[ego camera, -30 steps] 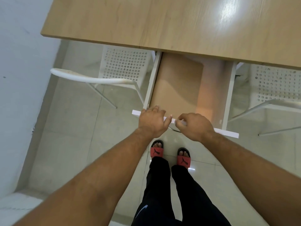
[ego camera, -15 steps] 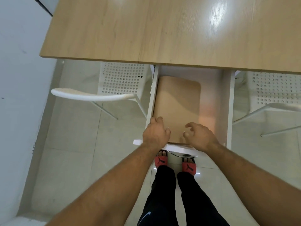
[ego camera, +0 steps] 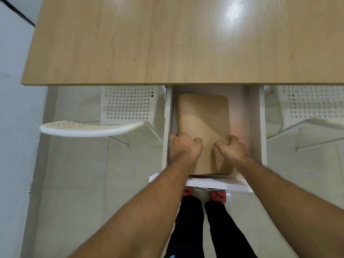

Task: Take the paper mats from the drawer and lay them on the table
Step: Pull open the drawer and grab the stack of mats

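Tan paper mats in drawer | left hand curled on them | right hand likewise

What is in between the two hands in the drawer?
Only the brown paper mats show between the left hand and right hand, seen from the head camera.

You see tan paper mats in a white drawer, a pale wood-grain counter, white perforated chairs, red sandals.
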